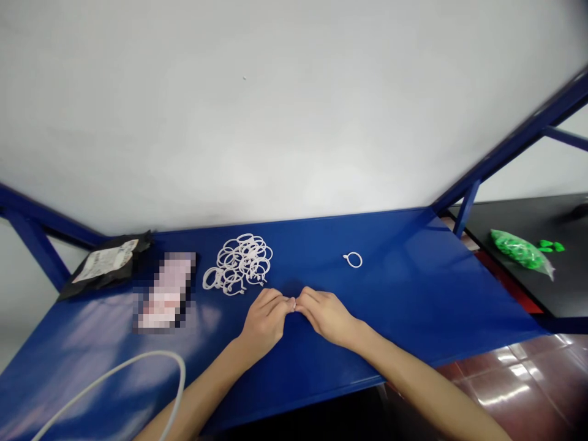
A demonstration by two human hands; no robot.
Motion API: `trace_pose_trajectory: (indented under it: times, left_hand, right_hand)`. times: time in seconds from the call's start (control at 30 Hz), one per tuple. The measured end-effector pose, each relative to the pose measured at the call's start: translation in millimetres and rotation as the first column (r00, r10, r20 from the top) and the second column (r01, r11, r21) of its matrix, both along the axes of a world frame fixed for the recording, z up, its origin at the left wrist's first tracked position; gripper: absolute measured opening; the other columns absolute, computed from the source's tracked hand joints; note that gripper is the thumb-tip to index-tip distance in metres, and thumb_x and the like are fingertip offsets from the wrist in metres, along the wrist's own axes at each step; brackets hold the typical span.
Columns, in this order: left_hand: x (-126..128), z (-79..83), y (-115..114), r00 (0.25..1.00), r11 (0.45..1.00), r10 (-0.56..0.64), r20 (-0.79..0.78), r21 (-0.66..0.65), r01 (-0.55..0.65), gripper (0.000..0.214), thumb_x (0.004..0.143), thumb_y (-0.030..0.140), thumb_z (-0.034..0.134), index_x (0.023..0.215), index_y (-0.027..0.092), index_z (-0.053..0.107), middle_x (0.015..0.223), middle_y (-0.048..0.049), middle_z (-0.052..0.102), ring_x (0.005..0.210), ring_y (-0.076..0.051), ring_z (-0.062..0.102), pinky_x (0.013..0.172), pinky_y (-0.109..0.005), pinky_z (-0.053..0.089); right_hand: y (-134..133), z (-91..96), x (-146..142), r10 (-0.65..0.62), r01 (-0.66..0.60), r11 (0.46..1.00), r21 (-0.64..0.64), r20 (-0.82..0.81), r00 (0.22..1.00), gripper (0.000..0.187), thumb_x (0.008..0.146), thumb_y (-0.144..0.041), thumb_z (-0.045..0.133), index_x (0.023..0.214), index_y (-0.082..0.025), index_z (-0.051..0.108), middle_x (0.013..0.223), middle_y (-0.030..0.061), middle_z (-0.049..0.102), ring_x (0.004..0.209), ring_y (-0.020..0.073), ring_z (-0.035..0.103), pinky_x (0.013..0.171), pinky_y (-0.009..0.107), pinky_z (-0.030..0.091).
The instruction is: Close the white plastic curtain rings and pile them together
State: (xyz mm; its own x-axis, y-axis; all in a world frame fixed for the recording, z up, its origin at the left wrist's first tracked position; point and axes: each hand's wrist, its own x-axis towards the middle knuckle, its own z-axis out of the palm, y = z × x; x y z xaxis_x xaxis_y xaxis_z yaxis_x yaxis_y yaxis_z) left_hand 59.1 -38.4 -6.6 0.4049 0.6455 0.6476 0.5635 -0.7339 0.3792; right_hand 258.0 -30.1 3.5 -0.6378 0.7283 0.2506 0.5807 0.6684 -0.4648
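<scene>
My left hand (pixel 265 323) and my right hand (pixel 327 315) rest on the blue table (pixel 413 294) with their curled fingertips meeting in the middle. Both pinch at the same spot, but what lies between them is too small to make out. Just beyond my left hand lies a pile of several white plastic rings (pixel 239 263). A single white ring (pixel 353 260) lies apart, beyond my right hand.
A black packet with a white label (pixel 106 264) sits at the table's far left, beside a blurred pinkish object (pixel 166 291). A white cable (pixel 138 367) loops at the near left. A green bag (pixel 519 250) lies on a black table at right. Blue frame posts stand at both sides.
</scene>
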Motion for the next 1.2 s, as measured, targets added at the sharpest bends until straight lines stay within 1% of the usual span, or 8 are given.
trace_pose_trajectory:
  times: [0.13, 0.27, 0.47, 0.6, 0.7, 0.9, 1.03, 1.2]
  left_hand:
    - [-13.8, 9.6, 11.4, 0.985, 0.998, 0.049, -0.164, 0.04, -0.043, 0.023, 0.094, 0.012, 0.058, 0.112, 0.024, 0.066, 0.1, -0.0031, 0.076, 0.094, -0.021, 0.065, 0.089, -0.038, 0.051]
    - [-47.1, 17.4, 24.6, 0.921, 0.943, 0.332, -0.203, 0.109, -0.315, 0.034, 0.091, 0.015, 0.06, 0.124, 0.023, 0.064, 0.115, -0.0081, 0.072, 0.105, -0.027, 0.062, 0.098, -0.046, 0.047]
    - [-83.9, 10.2, 32.0, 0.796, 0.87, 0.489, -0.358, 0.128, -0.477, 0.019, 0.092, 0.029, 0.062, 0.108, 0.024, 0.069, 0.118, -0.011, 0.069, 0.111, -0.034, 0.057, 0.09, -0.049, 0.046]
    - [-82.1, 6.5, 32.4, 0.823, 0.896, 0.44, -0.36, 0.109, -0.431, 0.013, 0.093, 0.032, 0.063, 0.102, 0.025, 0.069, 0.117, -0.0087, 0.07, 0.109, -0.033, 0.056, 0.091, -0.048, 0.044]
    - [-71.3, 7.0, 30.0, 0.875, 0.916, 0.401, -0.273, 0.103, -0.387, 0.01, 0.092, 0.029, 0.065, 0.101, 0.025, 0.067, 0.112, -0.0072, 0.072, 0.107, -0.031, 0.058, 0.095, -0.048, 0.043]
    - [-30.0, 12.3, 11.4, 0.995, 0.981, 0.076, -0.07, -0.171, -0.088, 0.008, 0.094, 0.021, 0.059, 0.102, 0.023, 0.062, 0.096, -0.0036, 0.071, 0.093, -0.02, 0.063, 0.088, -0.037, 0.051]
    - [-8.7, 10.5, 2.1, 0.997, 0.895, -0.021, 0.07, -0.443, 0.05, 0.011, 0.099, 0.025, 0.052, 0.101, 0.023, 0.062, 0.091, -0.0013, 0.069, 0.081, -0.015, 0.066, 0.075, -0.029, 0.055]
    - [-4.1, 0.4, 5.1, 0.96, 0.775, 0.099, 0.263, -0.626, 0.092, 0.011, 0.095, 0.031, 0.059, 0.1, 0.023, 0.064, 0.092, -0.0008, 0.072, 0.08, -0.015, 0.071, 0.074, -0.028, 0.057]
  right_hand:
    - [10.2, 1.9, 6.6, -0.046, 0.038, 0.996, -0.078, -0.102, 0.994, 0.023, 0.107, -0.034, 0.044, 0.1, -0.021, 0.062, 0.093, 0.0032, 0.068, 0.079, 0.0145, 0.066, 0.071, 0.025, 0.05]
    - [25.1, 5.0, 27.1, -0.271, 0.27, 0.963, -0.024, -0.117, 0.955, 0.024, 0.104, -0.038, 0.049, 0.098, -0.021, 0.065, 0.096, 0.0043, 0.071, 0.078, 0.0153, 0.068, 0.069, 0.026, 0.05]
    - [41.4, 8.7, 65.8, -0.749, 0.735, 0.644, 0.213, -0.019, 0.662, 0.031, 0.104, -0.038, 0.046, 0.094, -0.018, 0.067, 0.091, 0.0077, 0.07, 0.068, 0.0166, 0.065, 0.053, 0.025, 0.038]
    - [42.6, 9.9, 72.5, -0.806, 0.779, 0.58, 0.24, 0.033, 0.59, 0.029, 0.101, -0.04, 0.051, 0.096, -0.018, 0.069, 0.095, 0.0087, 0.068, 0.065, 0.0159, 0.063, 0.05, 0.025, 0.035]
    - [39.1, 12.1, 66.0, -0.772, 0.753, 0.62, 0.219, 0.0, 0.635, 0.025, 0.1, -0.038, 0.054, 0.102, -0.018, 0.069, 0.1, 0.01, 0.067, 0.072, 0.0186, 0.066, 0.054, 0.026, 0.041]
    - [18.1, 17.4, 32.4, -0.299, 0.299, 0.954, -0.023, -0.165, 0.94, 0.024, 0.1, -0.033, 0.056, 0.12, -0.022, 0.061, 0.122, 0.0097, 0.065, 0.083, 0.0164, 0.068, 0.075, 0.031, 0.057]
    - [6.1, 12.9, 12.1, -0.08, 0.052, 0.992, -0.117, -0.251, 0.965, 0.02, 0.102, -0.031, 0.053, 0.119, -0.023, 0.061, 0.123, 0.0077, 0.067, 0.094, 0.0164, 0.07, 0.082, 0.031, 0.057]
    - [6.7, 5.6, 9.1, -0.094, 0.05, 0.982, -0.181, -0.247, 0.965, 0.016, 0.102, -0.03, 0.053, 0.109, -0.021, 0.064, 0.1, 0.0038, 0.073, 0.079, 0.0141, 0.069, 0.071, 0.026, 0.053]
